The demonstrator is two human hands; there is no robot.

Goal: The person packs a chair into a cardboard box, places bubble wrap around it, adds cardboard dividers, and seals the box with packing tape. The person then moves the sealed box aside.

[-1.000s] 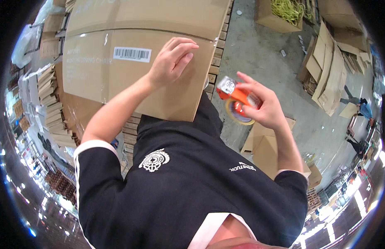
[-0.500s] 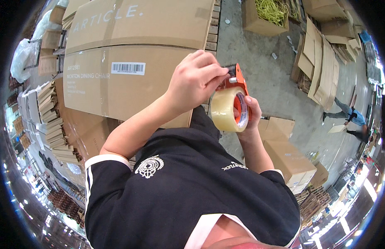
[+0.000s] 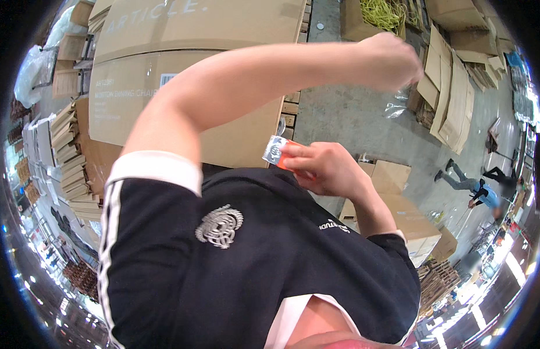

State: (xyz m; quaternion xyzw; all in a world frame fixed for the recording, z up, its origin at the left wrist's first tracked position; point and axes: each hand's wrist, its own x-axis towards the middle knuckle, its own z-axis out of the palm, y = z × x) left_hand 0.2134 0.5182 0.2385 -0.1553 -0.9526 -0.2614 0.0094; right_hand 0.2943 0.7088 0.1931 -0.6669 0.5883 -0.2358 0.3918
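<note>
My right hand (image 3: 325, 168) is closed round an orange tape dispenser (image 3: 288, 156), held close to my shirt front. The dispenser's pale toothed end points left, and its tape roll is out of sight. Stretched far across to the right, my left hand (image 3: 391, 61) is smeared by motion. Its fingers are curled or turned away, so what they hold, if anything, cannot be made out. Just below it a crumpled clear strip (image 3: 398, 107) shows against the floor; I cannot tell whether it is falling or lying there. Behind my left arm lies a big brown carton (image 3: 223, 70) with a taped seam.
The large carton rests on a wooden pallet (image 3: 290, 109). Flattened cardboard (image 3: 450, 87) leans at the right, near a box of yellow-green straps (image 3: 381, 16). Closed cartons (image 3: 409, 221) stand beside my right arm. Two people (image 3: 479, 189) are farther off on the right.
My left hand has left the dispenser and swung far to the right. My right hand has lowered and turned the dispenser toward my body. A clear strip now shows below my left hand.
</note>
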